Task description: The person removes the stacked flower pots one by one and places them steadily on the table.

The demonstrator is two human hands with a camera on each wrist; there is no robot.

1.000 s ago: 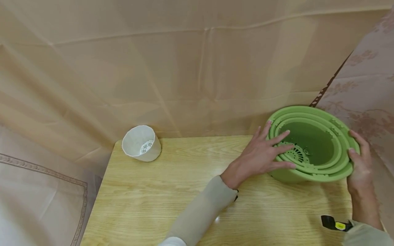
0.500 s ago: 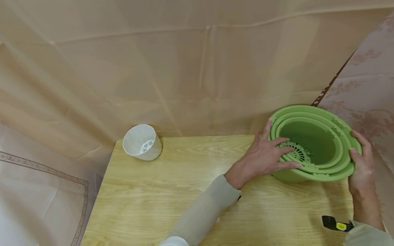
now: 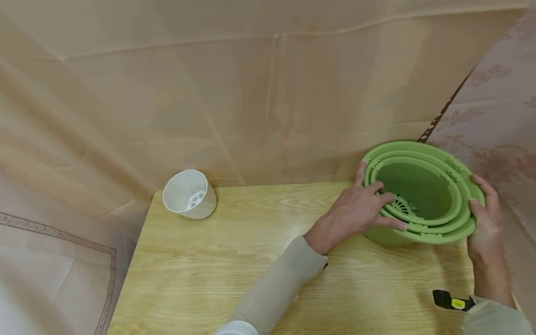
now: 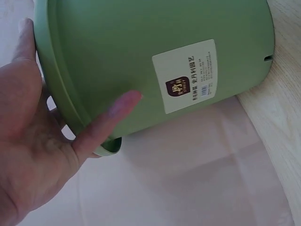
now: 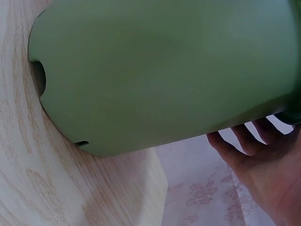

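Head: gripping nested green pots (image 3: 423, 190) on the desk (image 3: 251, 251) by their rims (image 3: 439, 239) with left hand (image 3: 353, 209) and right hand (image 3: 487, 223). Left wrist: with thumb (image 4: 106, 122) straight, liable to slip if pulled. Right wrist: near the desk's edge, liable to topple if pushed.

The pots (image 3: 427, 186) are green, the cup (image 3: 188, 195) white, the table (image 3: 251, 223) yellow wood-grained.

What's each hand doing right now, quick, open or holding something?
Left hand: holding the nested green pots at their left edge.
Right hand: holding the same nested green pots at the right edge.
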